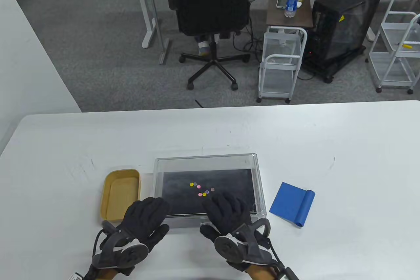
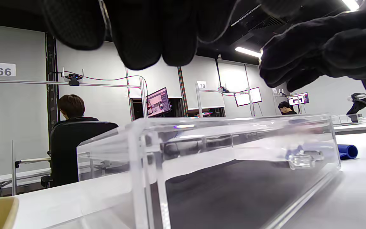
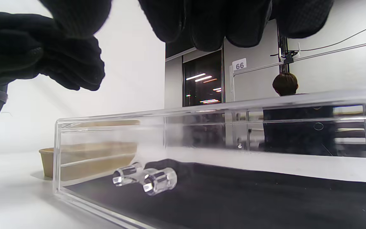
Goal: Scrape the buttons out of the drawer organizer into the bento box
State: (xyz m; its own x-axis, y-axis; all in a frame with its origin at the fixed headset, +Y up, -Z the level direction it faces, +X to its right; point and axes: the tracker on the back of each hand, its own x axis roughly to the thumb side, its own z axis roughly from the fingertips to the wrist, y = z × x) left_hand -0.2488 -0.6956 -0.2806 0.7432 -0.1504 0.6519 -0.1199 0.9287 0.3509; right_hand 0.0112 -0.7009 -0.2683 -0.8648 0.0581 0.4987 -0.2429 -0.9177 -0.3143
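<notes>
A clear acrylic drawer organizer (image 1: 256,175) with a black liner stands in the middle of the table; its near wall shows in the left wrist view (image 2: 233,143) and the right wrist view (image 3: 202,127). Several small coloured buttons (image 1: 200,189) lie on the liner. A tan bento box (image 1: 111,217), empty, sits just left of it, also in the right wrist view (image 3: 87,159). My left hand (image 1: 144,217) hovers over the organizer's near left corner, fingers spread, holding nothing. My right hand (image 1: 226,209) hovers over the near wall, fingers extended toward the buttons, holding nothing.
A blue scraper sheet with a rolled edge (image 1: 292,207) lies on the table right of the organizer, also seen in the left wrist view (image 2: 346,151). A clear knob (image 3: 152,179) sticks out of the organizer's near wall. The white table (image 1: 344,161) extends to both sides.
</notes>
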